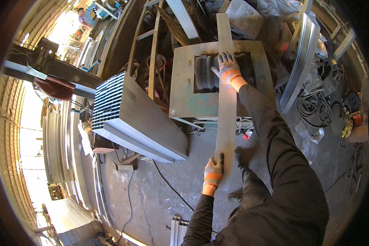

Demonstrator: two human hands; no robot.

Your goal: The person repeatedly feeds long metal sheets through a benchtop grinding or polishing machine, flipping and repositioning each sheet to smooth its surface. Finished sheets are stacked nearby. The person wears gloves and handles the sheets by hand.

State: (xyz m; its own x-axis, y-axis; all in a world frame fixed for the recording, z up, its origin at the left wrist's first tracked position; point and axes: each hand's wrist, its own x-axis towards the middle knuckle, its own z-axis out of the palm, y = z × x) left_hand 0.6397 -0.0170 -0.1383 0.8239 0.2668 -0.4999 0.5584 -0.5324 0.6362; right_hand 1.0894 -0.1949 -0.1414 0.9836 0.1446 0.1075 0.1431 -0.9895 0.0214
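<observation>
Steel strip [226,102] lies across a green machine worktop [184,102]; the right hand [227,69] presses flat, open, on it, while the left hand [213,172] grips its near end.

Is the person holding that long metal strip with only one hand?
No. The left hand grips the near end of the long metal strip, while the right hand presses on it over the machine table.

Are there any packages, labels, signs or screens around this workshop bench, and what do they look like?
None that I can make out: no package, label, sign or screen shows.
Nearest to it: a small red and white scrap on the floor below the machine table, too small to tell.
</observation>
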